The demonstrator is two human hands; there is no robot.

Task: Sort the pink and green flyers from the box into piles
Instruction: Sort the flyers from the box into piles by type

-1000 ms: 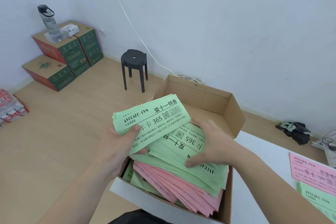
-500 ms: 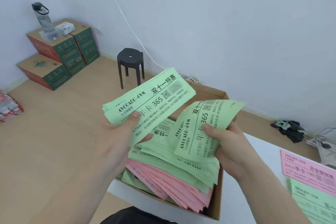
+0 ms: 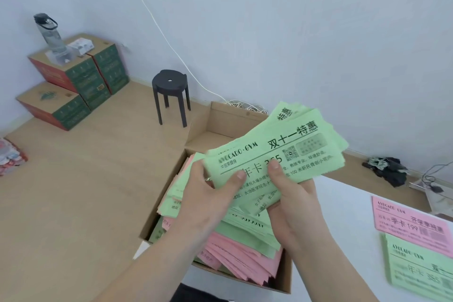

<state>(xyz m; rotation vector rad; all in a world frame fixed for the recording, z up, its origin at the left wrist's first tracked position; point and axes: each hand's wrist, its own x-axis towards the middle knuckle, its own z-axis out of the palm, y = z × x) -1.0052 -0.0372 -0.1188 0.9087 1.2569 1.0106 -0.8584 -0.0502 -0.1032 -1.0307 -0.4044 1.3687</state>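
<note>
- Looking up-frame, we see a black stool point(image 3: 170, 86) behind the box point(image 3: 228, 117).
- Our left hand point(image 3: 203, 201) and right hand point(image 3: 291, 201) both pinch the green flyers point(image 3: 289, 152), black-printed, fanned above the box at centre frame.

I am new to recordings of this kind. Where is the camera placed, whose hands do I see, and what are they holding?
There is no machine here. A person works with bare hands and wears one camera on the head, which looks forward and down. That is why you see the arms from above.

The left hand and the right hand together grip a bundle of green flyers, with the thumbs on top. Under it is an open cardboard box that holds pink flyers and loose green flyers mixed together.

At the right, on the white table, lie a pink pile and a green pile. A black stool stands on the floor behind.
</note>
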